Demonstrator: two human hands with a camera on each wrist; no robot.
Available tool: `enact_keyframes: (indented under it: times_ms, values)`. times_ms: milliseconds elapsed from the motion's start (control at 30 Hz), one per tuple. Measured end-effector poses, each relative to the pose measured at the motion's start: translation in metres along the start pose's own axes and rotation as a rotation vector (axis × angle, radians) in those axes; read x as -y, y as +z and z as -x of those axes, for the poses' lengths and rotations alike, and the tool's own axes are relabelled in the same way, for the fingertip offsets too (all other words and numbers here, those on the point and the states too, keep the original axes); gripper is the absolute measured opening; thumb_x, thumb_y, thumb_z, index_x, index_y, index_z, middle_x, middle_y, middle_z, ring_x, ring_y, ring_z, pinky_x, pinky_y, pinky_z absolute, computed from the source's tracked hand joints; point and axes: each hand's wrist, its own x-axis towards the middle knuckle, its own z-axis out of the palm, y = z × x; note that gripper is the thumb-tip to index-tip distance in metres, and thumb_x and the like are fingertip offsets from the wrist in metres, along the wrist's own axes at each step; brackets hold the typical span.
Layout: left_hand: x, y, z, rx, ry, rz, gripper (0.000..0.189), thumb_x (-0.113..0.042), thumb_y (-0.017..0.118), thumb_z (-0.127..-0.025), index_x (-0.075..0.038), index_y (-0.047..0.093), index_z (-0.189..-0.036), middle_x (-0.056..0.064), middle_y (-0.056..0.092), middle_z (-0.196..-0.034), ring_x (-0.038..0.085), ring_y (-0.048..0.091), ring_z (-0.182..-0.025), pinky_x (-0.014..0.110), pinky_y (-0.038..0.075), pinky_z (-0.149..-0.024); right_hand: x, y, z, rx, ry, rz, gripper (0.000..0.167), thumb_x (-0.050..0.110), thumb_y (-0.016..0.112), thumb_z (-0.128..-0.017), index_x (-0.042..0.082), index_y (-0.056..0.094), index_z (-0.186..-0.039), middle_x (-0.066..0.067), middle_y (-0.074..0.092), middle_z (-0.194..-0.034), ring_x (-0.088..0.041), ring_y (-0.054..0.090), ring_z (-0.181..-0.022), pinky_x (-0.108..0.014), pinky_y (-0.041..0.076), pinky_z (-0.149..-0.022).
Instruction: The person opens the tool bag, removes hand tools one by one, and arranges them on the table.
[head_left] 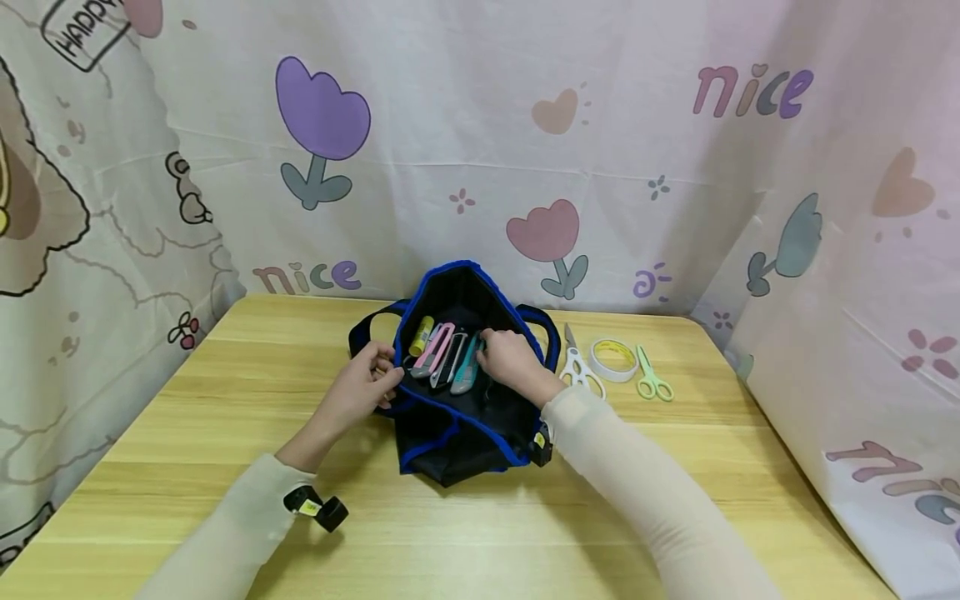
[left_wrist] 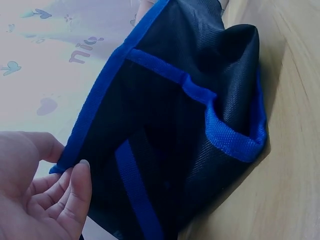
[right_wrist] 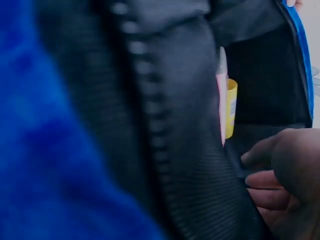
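Note:
A black tool bag [head_left: 457, 454] with blue trim stands unzipped on the table. My left hand [left_wrist: 35, 192] pinches its rim between thumb and fingers, at the bag's left side in the head view. Inside lie a yellow glue stick [head_left: 422, 336], a pink utility knife [head_left: 435, 350], a black-and-white utility knife [head_left: 448, 360] and a teal utility knife [head_left: 465, 371]. My right hand [head_left: 513, 362] reaches into the bag beside the teal knife. In the right wrist view, its fingers bend loosely with a gap between the visible tips; nothing shows between them. Bag fabric hides part of that hand.
Right of the bag lie white-handled scissors [head_left: 579, 367], a roll of tape [head_left: 602, 372] and small green scissors [head_left: 654, 379]. The bag's strap handles [head_left: 553, 333] stick out at both sides. A printed curtain [head_left: 450, 167] rises behind the wooden table [head_left: 247, 400].

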Motion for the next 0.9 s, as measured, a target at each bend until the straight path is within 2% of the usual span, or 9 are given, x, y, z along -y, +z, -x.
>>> enact_keyframes:
  times_ms: [100,233,400,467,600,733,900]
  values:
    - [0.0,0.002,-0.001,-0.007,-0.002,-0.003,0.029,-0.009,0.058,-0.097,0.002,0.046,-0.122,0.016,0.058,-0.098,0.024,0.061,-0.068,0.033,0.056,-0.056,-0.004,0.004,0.003,-0.042,-0.008,0.073,0.023,0.018,0.062,-0.095,-0.001,0.067,-0.109,-0.014,0.066,-0.088,-0.025,0.062,-0.072,-0.039,0.054,-0.069]
    - [0.0,0.003,-0.001,-0.012,-0.004,0.001,0.027,-0.007,0.058,-0.097,0.002,0.046,-0.12,0.017,0.057,-0.098,0.024,0.061,-0.068,0.034,0.056,-0.055,-0.011,0.01,0.008,-0.062,0.004,0.17,0.021,0.019,0.063,-0.095,-0.001,0.066,-0.098,-0.015,0.064,-0.085,-0.03,0.064,-0.078,-0.043,0.054,-0.076]
    - [0.0,0.004,-0.001,-0.012,-0.013,0.012,0.027,-0.006,0.057,-0.096,0.002,0.045,-0.119,0.018,0.055,-0.099,0.024,0.06,-0.068,0.034,0.056,-0.055,-0.017,0.018,0.012,-0.058,0.044,0.181,0.028,0.023,0.06,-0.097,-0.002,0.063,-0.108,-0.018,0.066,-0.091,-0.033,0.064,-0.084,-0.044,0.053,-0.082]
    - [0.0,0.005,-0.001,-0.014,-0.016,0.017,0.027,-0.005,0.057,-0.096,0.001,0.045,-0.119,0.018,0.055,-0.099,0.024,0.06,-0.068,0.034,0.056,-0.055,-0.018,0.022,0.013,-0.081,0.036,0.181,0.029,0.022,0.058,-0.098,-0.002,0.062,-0.112,-0.018,0.066,-0.089,-0.033,0.064,-0.083,-0.043,0.052,-0.084]
    - [0.001,0.006,-0.001,-0.014,-0.013,0.017,0.027,-0.005,0.057,-0.096,0.002,0.045,-0.119,0.018,0.055,-0.099,0.023,0.06,-0.068,0.034,0.056,-0.055,-0.019,0.032,0.017,-0.15,0.031,0.178,0.029,0.022,0.054,-0.099,0.001,0.059,-0.118,-0.018,0.065,-0.09,-0.035,0.062,-0.085,-0.046,0.051,-0.081]
    - [0.0,0.006,-0.001,-0.01,-0.014,0.016,0.028,-0.005,0.057,-0.096,0.002,0.044,-0.12,0.018,0.055,-0.101,0.024,0.06,-0.069,0.033,0.056,-0.055,-0.019,0.04,0.018,-0.183,0.063,0.152,0.03,0.023,0.052,-0.1,0.005,0.056,-0.124,-0.02,0.064,-0.097,-0.036,0.06,-0.09,-0.049,0.053,-0.077]
    - [0.0,0.006,0.0,-0.008,-0.019,0.002,0.027,-0.005,0.056,-0.096,0.002,0.045,-0.12,0.018,0.055,-0.101,0.024,0.06,-0.069,0.033,0.056,-0.056,-0.022,0.042,0.019,-0.183,0.02,0.144,0.034,0.03,0.052,-0.101,0.007,0.057,-0.126,-0.02,0.064,-0.097,-0.036,0.061,-0.09,-0.048,0.053,-0.079]
